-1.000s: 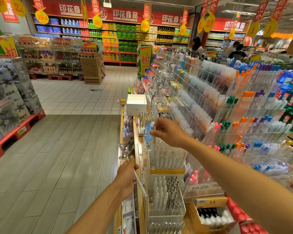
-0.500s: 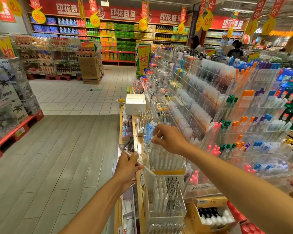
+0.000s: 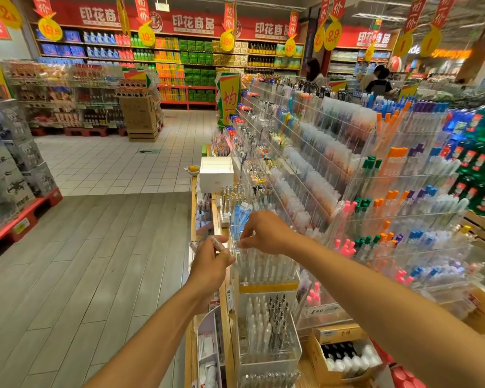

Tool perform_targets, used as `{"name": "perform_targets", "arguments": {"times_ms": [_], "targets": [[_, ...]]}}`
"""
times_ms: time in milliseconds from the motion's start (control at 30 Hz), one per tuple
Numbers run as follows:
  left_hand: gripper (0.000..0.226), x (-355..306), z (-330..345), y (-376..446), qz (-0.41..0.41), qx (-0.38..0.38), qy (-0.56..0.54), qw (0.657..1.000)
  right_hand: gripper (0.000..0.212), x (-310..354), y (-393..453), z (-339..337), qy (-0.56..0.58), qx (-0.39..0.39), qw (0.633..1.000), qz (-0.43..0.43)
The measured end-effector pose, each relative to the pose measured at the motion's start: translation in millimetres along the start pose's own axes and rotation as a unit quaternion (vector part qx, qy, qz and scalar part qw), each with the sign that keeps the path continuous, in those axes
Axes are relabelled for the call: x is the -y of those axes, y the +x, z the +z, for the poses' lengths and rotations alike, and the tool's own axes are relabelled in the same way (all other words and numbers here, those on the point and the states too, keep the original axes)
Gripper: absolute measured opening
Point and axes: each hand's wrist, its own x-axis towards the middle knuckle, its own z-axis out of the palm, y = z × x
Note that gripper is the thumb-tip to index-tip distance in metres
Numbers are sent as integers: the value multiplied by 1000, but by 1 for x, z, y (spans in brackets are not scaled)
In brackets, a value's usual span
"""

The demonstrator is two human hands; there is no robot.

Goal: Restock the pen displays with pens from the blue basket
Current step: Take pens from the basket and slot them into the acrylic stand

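The left hand [image 3: 212, 266] has risen, its grip pinching a clear pen [image 3: 218, 243] now just left of the right hand [image 3: 266, 233], whose grip pinches pen tops in the clear display bin [image 3: 266, 266].

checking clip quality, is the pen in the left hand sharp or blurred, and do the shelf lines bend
Head view: the pen in the left hand is smeared by motion blur; right hand fairly sharp; wide-angle distortion bows the acrylic display rows and floor planks near the edges.
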Motion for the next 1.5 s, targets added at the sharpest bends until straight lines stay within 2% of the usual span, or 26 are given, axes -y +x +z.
{"name": "perform_targets", "arguments": {"times_ms": [67, 200, 267, 333, 400, 467, 567, 767, 933, 1100, 1233, 1400, 1500], "targets": [[8, -2, 3, 0, 34, -1, 55, 998, 26, -3, -6, 0, 22, -22, 1000, -2], [12, -7, 11, 4, 115, -10, 163, 980, 31, -27, -26, -3, 69, -114, 991, 11], [6, -10, 14, 6, 148, -4, 193, 970, 27, -44, -40, -5, 101, -153, 982, 37], [11, -11, 17, 7, 170, 4, 220, 960, 17, -59, -54, -5, 146, -180, 971, 67], [9, -9, 20, 9, 185, 13, 258, 948, 17, -72, -67, -1, 172, -191, 962, 88], [5, -5, 22, 11, 185, 26, 290, 938, 22, -80, -77, 5, 202, -191, 955, 99], [14, 4, 25, 11, 154, 36, 292, 943, 24, -86, -86, 14, 240, -195, 945, 105], [27, 16, 30, 12, 108, -25, 247, 963, 22, -88, -90, 33, 303, -189, 928, 105], [23, 21, 31, 11, 82, -57, 217, 971, 44, -90, -95, 51, 368, -224, 895, 113], [20, 22, 31, 9, 88, -63, 203, 973, 49, -97, -100, 74, 397, -170, 888, 158], [18, 35, 30, 4, 71, -60, 169, 981, 71, -106, -102, 89, 434, -93, 875, 193], [54, 60, 31, -5, -42, -15, 120, 992, 51, -106, -102, 96, 508, -31, 837, 201], [54, 67, 37, -7, -62, 7, 108, 992, 54, -109, -102, 97, 517, -29, 833, 196]]}}
